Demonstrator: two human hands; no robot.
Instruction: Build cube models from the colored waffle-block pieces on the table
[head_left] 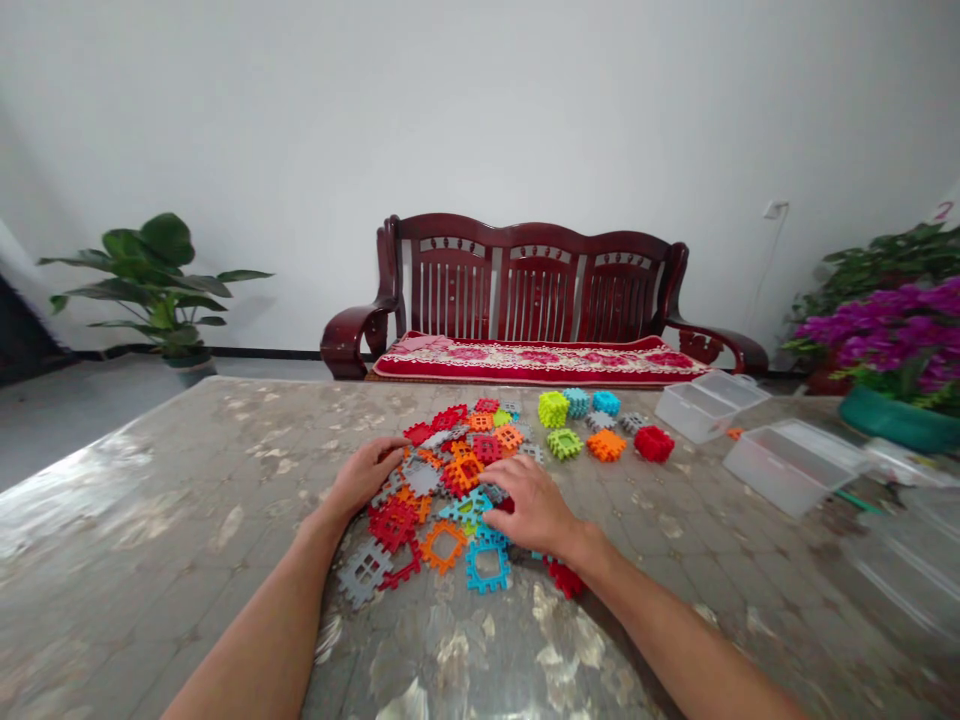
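Blue triangular piece [463,509] lying just off right hand [534,503], toward left edge of worktop [187,520]; left hand [366,474] resting farther off. Right thumb, fingers standing apart; left grip: cannot tell.

The right hand [534,508] is hiding part of the tile pile [421,477]; the frame's edges are cropping both forearms [255,630] and the purple flowers [892,330].

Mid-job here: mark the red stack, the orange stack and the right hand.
Red stack [654,443]: head view, middle of its visible surface.
Orange stack [606,445]: head view, its upper face.
Right hand [535,505]: head view, back of the hand.
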